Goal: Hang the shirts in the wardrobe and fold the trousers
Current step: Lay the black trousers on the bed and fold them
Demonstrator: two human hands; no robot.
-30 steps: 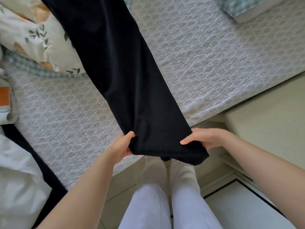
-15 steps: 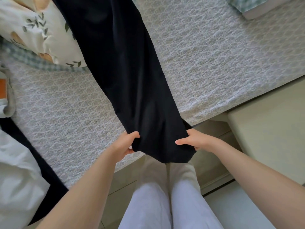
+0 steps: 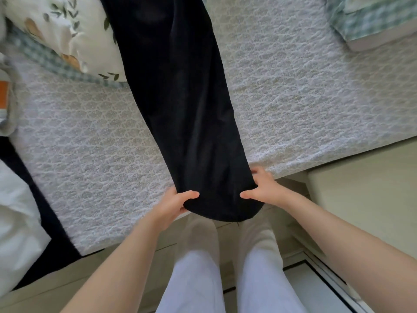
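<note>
Where the black trousers (image 3: pixel 180 109) lie stretched across the bed (image 3: pixel 293 98), their long axis runs from the near edge toward the far side, slanting slightly left past the pillow (image 3: pixel 67 35). Their near end overhangs the edge, and the left hand (image 3: pixel 171 206) and right hand (image 3: pixel 264 190) each have a grip clamped on one corner, thumbs on top.

Bare quilted mattress (image 3: pixel 293 98) lies open on both sides of the black trousers (image 3: pixel 180 98). A leaf-print pillow (image 3: pixel 67 30) blocks the far left, checked bedding (image 3: pixel 370 16) the far right, and white cloth (image 3: pixel 15 222) the near left.
</note>
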